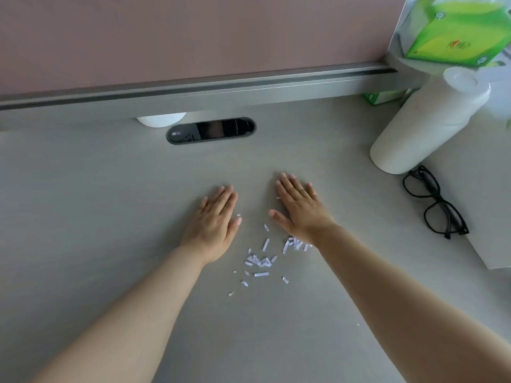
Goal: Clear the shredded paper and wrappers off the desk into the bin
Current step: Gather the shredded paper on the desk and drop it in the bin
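Head view: grey desk (83, 217) meets a pink partition (166, 37), a black cable port (211, 130) set in it. Left hand (215, 219) lies flat, fingers straight and together. Shredded paper (260, 259) lies scattered between the wrists. Right hand (300, 211) lies flat likewise, its wrist over some shreds. Black glasses (435, 203) lie rightmost.

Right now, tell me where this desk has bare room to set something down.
Bare: the desk left of the left hand, and the strip between the cable slot and the fingertips. Crowded: paper shreds lie between the wrists; right of the right hand sit the white bottle and glasses.
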Demonstrator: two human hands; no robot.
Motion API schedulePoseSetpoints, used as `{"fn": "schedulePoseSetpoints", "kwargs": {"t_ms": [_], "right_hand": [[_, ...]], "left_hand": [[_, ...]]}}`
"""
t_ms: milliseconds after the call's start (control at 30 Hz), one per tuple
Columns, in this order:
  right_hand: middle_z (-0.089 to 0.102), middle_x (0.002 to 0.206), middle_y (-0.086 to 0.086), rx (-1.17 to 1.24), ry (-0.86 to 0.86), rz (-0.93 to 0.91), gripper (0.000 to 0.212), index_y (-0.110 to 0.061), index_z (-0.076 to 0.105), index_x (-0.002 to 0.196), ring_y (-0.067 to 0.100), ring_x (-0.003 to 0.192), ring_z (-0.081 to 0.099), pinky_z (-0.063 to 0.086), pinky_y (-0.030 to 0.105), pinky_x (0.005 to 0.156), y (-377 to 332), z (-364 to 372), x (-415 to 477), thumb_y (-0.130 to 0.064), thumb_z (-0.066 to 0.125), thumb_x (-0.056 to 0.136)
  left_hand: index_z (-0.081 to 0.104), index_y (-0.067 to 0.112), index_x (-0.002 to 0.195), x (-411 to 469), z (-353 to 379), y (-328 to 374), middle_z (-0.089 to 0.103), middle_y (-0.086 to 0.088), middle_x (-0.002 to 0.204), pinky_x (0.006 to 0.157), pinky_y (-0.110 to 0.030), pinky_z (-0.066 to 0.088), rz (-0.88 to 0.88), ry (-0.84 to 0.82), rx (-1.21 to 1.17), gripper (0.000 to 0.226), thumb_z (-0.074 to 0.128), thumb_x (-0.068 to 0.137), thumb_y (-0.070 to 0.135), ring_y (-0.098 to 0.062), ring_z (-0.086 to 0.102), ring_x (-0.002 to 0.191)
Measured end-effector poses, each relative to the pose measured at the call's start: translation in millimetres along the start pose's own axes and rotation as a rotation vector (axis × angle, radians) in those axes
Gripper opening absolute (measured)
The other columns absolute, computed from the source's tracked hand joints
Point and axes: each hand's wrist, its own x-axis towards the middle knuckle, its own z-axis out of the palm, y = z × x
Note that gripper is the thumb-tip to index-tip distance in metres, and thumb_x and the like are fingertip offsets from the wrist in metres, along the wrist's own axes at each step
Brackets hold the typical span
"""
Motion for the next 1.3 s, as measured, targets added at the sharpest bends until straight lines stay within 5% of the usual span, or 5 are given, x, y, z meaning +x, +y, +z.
{"fn": "schedulePoseSetpoints", "kwargs": {"t_ms": [167, 467, 667, 867, 1300], "right_hand": [[-0.003, 0.146, -0.003, 0.088, 0.037, -0.159, 0.096, -0.012, 0.013, 0.143, 0.009, 0.135, -0.008, -0.008, 0.024, 0.109, -10, 13, -27, -0.068, -0.020, 0.073], [0.048, 0.135, -0.004, 0.592, 0.164, -0.040, 0.057, -0.020, 0.036, 0.137, 0.016, 0.120, 0.048, 0.036, 0.019, 0.094, -39, 8, -103, -0.048, 0.029, 0.088], [-0.022, 0.144, -0.003, 0.083, 0.036, 0.137, 0.116, -0.012, -0.015, 0.139, 0.013, 0.135, -0.021, -0.013, 0.033, 0.111, -53, 27, -99, -0.090, 0.001, 0.056], [-0.023, 0.148, -0.001, -0.012, -0.030, -0.036, 0.114, -0.016, -0.025, 0.134, 0.014, 0.133, -0.026, -0.014, 0.036, 0.111, -85, 28, -63, -0.091, -0.004, 0.051], [0.040, 0.139, 0.022, 0.247, 0.314, 0.116, 0.057, 0.004, 0.038, 0.131, 0.034, 0.131, 0.032, 0.022, 0.042, 0.109, -63, 34, -84, -0.023, 0.026, 0.082]], "left_hand": [[0.035, 0.000, 0.137, -2, -2, 0, 0.027, -0.012, 0.148, 0.107, -0.047, 0.016, 0.026, 0.027, -0.023, 0.066, 0.013, 0.088, 0.038, -0.025, 0.020, 0.136], [0.051, 0.000, 0.125, -57, -12, 13, 0.048, -0.016, 0.134, 0.104, -0.042, 0.024, 0.249, -0.010, -0.118, 0.060, 0.017, 0.099, 0.041, -0.024, 0.034, 0.129], [0.042, -0.009, 0.128, -109, -11, -18, 0.035, -0.034, 0.136, 0.095, -0.066, 0.021, -0.325, 0.062, 0.103, 0.075, 0.032, 0.082, 0.049, -0.047, 0.027, 0.128], [0.019, -0.004, 0.140, -99, -10, 2, 0.005, -0.014, 0.147, 0.109, -0.039, 0.000, -0.031, -0.046, -0.068, 0.091, 0.001, 0.084, 0.066, -0.023, -0.002, 0.136], [0.002, 0.010, 0.145, -26, -10, 16, -0.008, -0.004, 0.154, 0.110, -0.038, -0.003, 0.138, -0.190, 0.157, 0.057, 0.024, 0.100, 0.035, -0.016, -0.010, 0.138]]}}
